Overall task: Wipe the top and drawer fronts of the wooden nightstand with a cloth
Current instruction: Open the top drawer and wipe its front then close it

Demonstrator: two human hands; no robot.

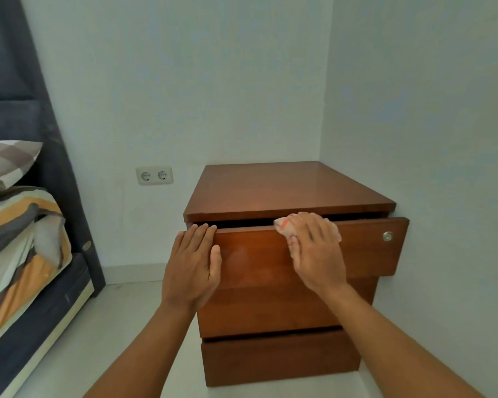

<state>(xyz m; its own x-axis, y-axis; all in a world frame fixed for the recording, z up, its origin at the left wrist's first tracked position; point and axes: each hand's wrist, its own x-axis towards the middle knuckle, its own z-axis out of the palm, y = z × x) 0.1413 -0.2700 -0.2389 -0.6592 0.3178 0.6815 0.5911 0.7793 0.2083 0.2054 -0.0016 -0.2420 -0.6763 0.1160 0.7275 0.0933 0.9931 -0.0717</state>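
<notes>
A brown wooden nightstand (pixel 288 188) stands in the room's corner with three drawers. Its top drawer (pixel 365 248) is pulled partly out and carries a round metal lock at its right end. My left hand (pixel 191 268) lies flat on the left end of that drawer's front, its fingertips hooked over the upper edge. My right hand (pixel 316 251) presses a crumpled pale cloth with red marks (pixel 283 225) against the middle of the drawer's upper edge and front. The two lower drawers (pixel 279 357) are pushed in.
A bed with a striped orange and grey cover (pixel 20 248) and a dark headboard (pixel 15 81) stands at the left. A double wall socket (pixel 154 175) sits between bed and nightstand. White walls close in behind and to the right; pale floor (pixel 121 317) lies between.
</notes>
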